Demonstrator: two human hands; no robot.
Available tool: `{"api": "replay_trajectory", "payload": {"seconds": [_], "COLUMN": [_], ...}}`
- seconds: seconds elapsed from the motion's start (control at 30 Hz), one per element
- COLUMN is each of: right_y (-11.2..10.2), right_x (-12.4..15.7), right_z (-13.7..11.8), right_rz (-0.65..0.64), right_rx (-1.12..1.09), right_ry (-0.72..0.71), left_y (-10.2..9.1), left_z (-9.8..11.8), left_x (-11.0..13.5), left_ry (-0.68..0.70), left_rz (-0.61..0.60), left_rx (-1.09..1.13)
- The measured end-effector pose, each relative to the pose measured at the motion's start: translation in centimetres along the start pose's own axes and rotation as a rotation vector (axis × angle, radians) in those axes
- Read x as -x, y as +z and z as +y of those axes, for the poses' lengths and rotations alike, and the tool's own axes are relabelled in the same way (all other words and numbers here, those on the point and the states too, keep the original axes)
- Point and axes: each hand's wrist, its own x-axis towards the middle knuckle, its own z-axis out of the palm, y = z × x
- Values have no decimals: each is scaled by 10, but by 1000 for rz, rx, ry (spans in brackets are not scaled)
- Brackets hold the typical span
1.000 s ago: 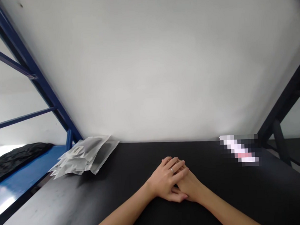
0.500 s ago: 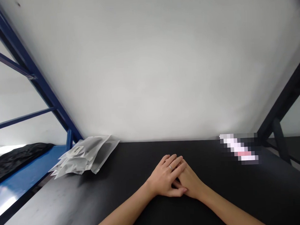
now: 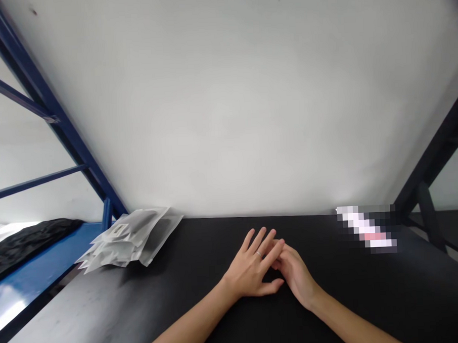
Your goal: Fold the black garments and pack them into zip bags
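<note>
My left hand (image 3: 252, 267) lies on the black table (image 3: 204, 304) near its middle, fingers stretched and spread, a ring on one finger. Its fingertips still overlap my right hand (image 3: 295, 275), which rests just to the right with its fingers loosely extended toward the wall. Neither hand holds anything. A stack of frosted plastic bags (image 3: 130, 238) with dark contents lies at the table's back left corner, well away from both hands.
A white wall (image 3: 226, 101) rises directly behind the table. Blue metal shelving (image 3: 44, 106) stands at the left with a blue shelf and black cloth (image 3: 23, 240) on it. A dark frame post (image 3: 433, 157) is at the right, a blurred patch beside it.
My hands were stacked, left over right. They have slid apart: the left fingers have lifted and spread, and the right hand has moved out to the right.
</note>
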Motion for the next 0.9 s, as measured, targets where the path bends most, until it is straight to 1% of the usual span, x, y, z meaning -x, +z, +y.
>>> {"api": "replay_trajectory", "payload": {"seconds": [0.1, 0.2, 0.3, 0.4, 0.53, 0.9], "right_y": [2, 1, 4, 9, 14, 13], "right_x": [4, 5, 6, 8, 9, 9], "right_z": [-4, -6, -8, -11, -18, -26], "right_rz": [-19, -34, -33, -45, -61, -92], "right_rx": [-141, -209, -204, -184, -210, -205], "right_ry": [64, 107, 134, 156, 172, 197], "left_y": [-2, -3, -3, -2, -4, -4], "left_z": [3, 5, 7, 8, 8, 9], "left_x": [-2, -3, -3, -3, -4, -3], "left_ry": [39, 31, 12, 20, 30, 40], "left_rz": [11, 1, -2, 1, 2, 24], "left_rx": [-31, -39, -47, -62, -81, -93]}}
